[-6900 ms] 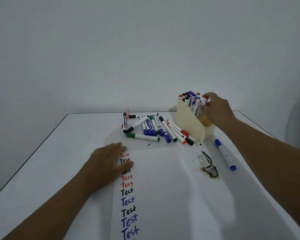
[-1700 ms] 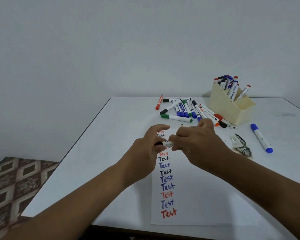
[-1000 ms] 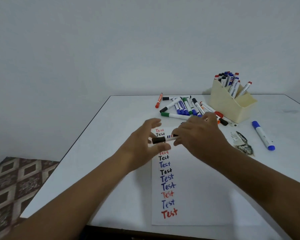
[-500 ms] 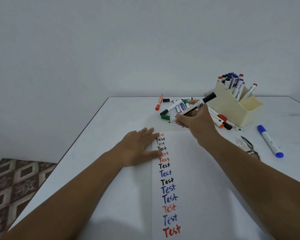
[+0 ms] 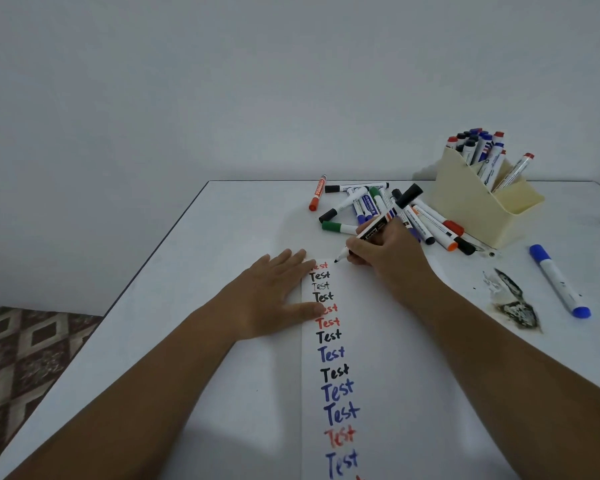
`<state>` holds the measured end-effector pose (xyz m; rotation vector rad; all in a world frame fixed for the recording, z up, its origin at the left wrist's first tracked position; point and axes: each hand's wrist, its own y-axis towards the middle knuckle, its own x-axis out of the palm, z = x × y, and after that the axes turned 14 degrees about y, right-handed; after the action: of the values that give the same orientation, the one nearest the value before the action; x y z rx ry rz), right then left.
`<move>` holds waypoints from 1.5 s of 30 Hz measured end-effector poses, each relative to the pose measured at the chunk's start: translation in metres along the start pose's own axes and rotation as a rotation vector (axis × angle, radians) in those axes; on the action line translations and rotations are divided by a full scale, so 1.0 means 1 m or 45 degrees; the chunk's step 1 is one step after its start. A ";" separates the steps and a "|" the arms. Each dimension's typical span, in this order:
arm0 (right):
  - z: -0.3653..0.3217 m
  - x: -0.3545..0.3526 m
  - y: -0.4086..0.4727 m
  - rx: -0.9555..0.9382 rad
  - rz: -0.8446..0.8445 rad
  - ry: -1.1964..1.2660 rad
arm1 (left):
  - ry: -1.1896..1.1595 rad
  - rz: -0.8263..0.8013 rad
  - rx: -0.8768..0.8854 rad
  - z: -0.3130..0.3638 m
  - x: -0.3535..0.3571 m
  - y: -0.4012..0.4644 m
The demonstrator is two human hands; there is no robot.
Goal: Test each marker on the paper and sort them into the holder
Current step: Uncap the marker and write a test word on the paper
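The right hand (image 5: 383, 252) pinches a black marker (image 5: 378, 225) in its fingers, cap posted on the rear, tip now lowered to the paper (image 5: 378, 341) beside the top "Test". The left hand (image 5: 274, 296) still lies flat, fingers spread, on the paper's edge on the counter (image 5: 205, 271).

The paper (image 5: 395, 341) is looking matt and smooth on the smooth white desk (image 5: 222, 237); the cream holder (image 5: 471, 206) is showing matt plastic, the markers (image 5: 368, 206) glossy plastic.
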<state>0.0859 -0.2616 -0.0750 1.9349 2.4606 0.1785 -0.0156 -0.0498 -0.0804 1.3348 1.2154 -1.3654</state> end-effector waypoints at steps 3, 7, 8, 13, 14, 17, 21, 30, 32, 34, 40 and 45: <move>-0.002 0.002 -0.001 -0.007 -0.015 -0.116 | 0.014 -0.015 -0.004 -0.001 0.001 0.001; -0.002 0.001 0.000 0.006 -0.027 -0.169 | 0.026 -0.019 -0.001 0.001 0.000 -0.001; -0.002 0.001 0.000 0.003 -0.027 -0.169 | 0.029 -0.020 -0.002 0.001 0.000 -0.001; -0.001 0.004 -0.003 -0.037 -0.023 -0.175 | 0.046 -0.012 -0.002 0.002 -0.001 -0.002; -0.001 0.004 -0.003 -0.050 -0.017 -0.206 | 0.045 -0.012 -0.002 0.002 -0.001 -0.002; -0.002 0.002 -0.003 -0.066 0.033 -0.220 | 0.046 -0.020 -0.005 0.002 -0.001 -0.001; -0.001 0.000 -0.003 -0.070 0.037 -0.201 | 0.040 -0.023 -0.006 0.002 -0.001 -0.001; 0.002 -0.001 -0.001 -0.094 0.056 -0.252 | 0.036 -0.021 -0.003 0.001 0.000 -0.002; 0.003 0.000 0.000 -0.084 0.035 -0.245 | 0.040 -0.024 0.000 0.001 -0.001 -0.002; 0.004 -0.001 0.001 -0.091 0.044 -0.258 | 0.037 -0.025 0.001 0.001 -0.001 -0.002; 0.006 -0.003 0.006 -0.108 0.117 -0.286 | 0.032 -0.014 0.003 0.000 0.000 -0.001; 0.008 -0.003 0.007 -0.125 0.101 -0.303 | 0.038 -0.026 0.002 0.000 0.001 -0.002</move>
<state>0.0935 -0.2621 -0.0824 1.8921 2.1871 0.0631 -0.0173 -0.0499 -0.0812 1.3513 1.2510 -1.3652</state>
